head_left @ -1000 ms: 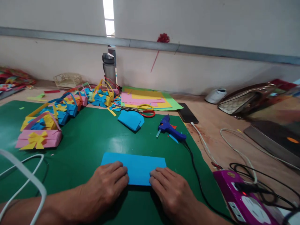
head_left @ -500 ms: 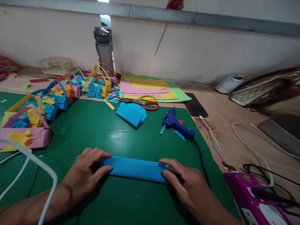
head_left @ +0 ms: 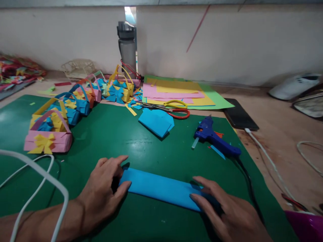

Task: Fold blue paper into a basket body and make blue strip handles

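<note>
A folded strip of blue paper (head_left: 161,188) lies slanted over the green mat, its right end nearer to me. My left hand (head_left: 107,188) is around its left end, thumb on the near corner and index finger lifted above the far edge; the other fingers are partly hidden. At the opposite end, my right hand (head_left: 223,208) has its thumb on the paper and its fingers by the far edge, loosely gripping it. Beyond the strip lies another folded blue paper piece (head_left: 156,121). A blue glue gun (head_left: 217,137) rests to its right.
Scissors (head_left: 176,109) lie before stacked coloured paper sheets (head_left: 176,88). Several paper baskets (head_left: 47,139) line the left side. A white cable (head_left: 47,171) loops across the near left. A phone (head_left: 239,114), a grey bottle (head_left: 127,50) and a purple box (head_left: 305,225) surround the green mat (head_left: 106,134).
The view has swung left and down, so things appear farther right. My left index finger has lifted off the blue paper strip, whose right end has tilted nearer to me.
</note>
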{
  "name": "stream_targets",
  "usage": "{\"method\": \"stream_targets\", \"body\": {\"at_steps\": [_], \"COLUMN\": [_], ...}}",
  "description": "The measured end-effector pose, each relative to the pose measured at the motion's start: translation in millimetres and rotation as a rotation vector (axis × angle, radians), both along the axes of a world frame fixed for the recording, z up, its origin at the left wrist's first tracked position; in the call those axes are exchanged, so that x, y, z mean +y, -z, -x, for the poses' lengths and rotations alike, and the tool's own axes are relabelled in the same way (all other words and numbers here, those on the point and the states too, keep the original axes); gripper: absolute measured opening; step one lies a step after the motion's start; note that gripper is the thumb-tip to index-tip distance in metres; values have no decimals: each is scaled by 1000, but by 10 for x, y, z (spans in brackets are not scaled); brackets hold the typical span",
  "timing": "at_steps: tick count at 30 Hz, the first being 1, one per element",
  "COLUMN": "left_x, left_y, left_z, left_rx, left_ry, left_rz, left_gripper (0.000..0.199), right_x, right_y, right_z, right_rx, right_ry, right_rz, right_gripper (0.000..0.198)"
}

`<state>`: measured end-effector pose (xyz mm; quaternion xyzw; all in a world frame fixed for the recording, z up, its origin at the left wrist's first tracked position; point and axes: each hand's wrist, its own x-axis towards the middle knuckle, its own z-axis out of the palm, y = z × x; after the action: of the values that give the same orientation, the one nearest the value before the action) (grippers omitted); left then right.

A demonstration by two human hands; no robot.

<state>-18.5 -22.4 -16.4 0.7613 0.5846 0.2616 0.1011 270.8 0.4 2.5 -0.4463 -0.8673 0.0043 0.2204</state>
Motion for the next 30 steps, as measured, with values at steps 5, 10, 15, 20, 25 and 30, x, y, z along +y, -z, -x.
{"method": "stream_targets", "body": {"at_steps": [5, 10, 15, 20, 25, 30], "left_x": [2, 17, 34, 36, 54, 52], "left_y": [-17, -20, -24, -52, -66, -40], "left_z": [-6, -1, -1, -9, 2, 11], "left_rx": [4, -6, -11, -4, 17, 71], "left_ry": [-4, 25, 60, 74, 132, 180], "left_rz": [7, 26, 2, -5, 4, -129], "left_gripper": [29, 18, 13, 6, 13, 24], "right_x": [25, 15, 7, 7, 14, 16], "right_y": [-1, -23, -61, -66, -58, -9], "right_z": [-7, 10, 42, 57, 50, 11], "right_rx": [18, -6, -16, -7, -7, 2], "right_ry": [11, -5, 15, -2, -18, -80], "right_rz": [90, 57, 43, 46, 55, 42], "right_gripper": [23, 19, 17, 15, 15, 19]}}
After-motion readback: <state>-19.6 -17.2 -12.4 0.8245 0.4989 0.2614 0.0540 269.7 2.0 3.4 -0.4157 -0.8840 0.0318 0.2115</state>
